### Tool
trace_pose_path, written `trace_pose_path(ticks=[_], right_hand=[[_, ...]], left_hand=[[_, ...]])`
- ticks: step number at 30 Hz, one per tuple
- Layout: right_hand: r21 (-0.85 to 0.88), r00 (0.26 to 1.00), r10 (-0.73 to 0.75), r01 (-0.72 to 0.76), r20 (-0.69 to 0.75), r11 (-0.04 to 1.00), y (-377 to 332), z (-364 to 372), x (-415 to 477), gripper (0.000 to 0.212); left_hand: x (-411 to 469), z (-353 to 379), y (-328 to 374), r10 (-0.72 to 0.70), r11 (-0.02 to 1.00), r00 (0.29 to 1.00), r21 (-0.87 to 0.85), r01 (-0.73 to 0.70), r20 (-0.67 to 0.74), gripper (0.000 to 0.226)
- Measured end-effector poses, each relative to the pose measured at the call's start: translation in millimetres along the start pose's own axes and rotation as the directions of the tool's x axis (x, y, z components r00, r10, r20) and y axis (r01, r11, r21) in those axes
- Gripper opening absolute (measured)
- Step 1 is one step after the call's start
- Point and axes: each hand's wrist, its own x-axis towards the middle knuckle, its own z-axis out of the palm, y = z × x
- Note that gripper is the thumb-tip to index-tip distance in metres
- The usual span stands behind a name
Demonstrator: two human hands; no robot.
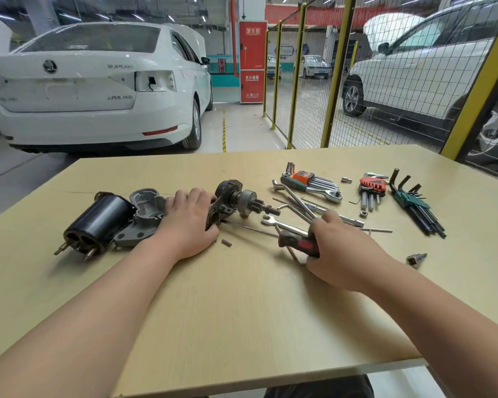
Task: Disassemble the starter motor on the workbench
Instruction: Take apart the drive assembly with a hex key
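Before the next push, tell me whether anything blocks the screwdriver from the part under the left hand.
Nothing visible does. The screwdriver in the right hand has its tip at the drive assembly held by the left hand. A pin lies beside the shaft, clear of it.

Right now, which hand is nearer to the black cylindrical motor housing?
Left. The left hand grips the drive assembly just right of the black motor housing, with only the grey end cover between them. The right hand holds the screwdriver farther right.
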Motion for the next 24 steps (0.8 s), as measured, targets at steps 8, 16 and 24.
trace_pose_path(ticks=[8,16,24], right_hand=[[-0.023,0.994,-0.017,0.020,0.106,1.000,1,-4,12,0.026],[-0.144,0.998,0.011,-0.019,-0.059,0.989,-16,-2,13,0.029],[-0.209,0.999,-0.023,0.016,-0.034,0.978,-24,-1,12,0.023]], left_hand=[[-1,1,3,-0.014,1.000,1.000,0.014,0.013,0.012,0.055],[-1,2,4,-0.024,1.000,1.000,0.016,0.024,0.001,0.056],[-2,2,5,-0.027,0.999,0.999,0.028,0.027,-0.017,0.055]])
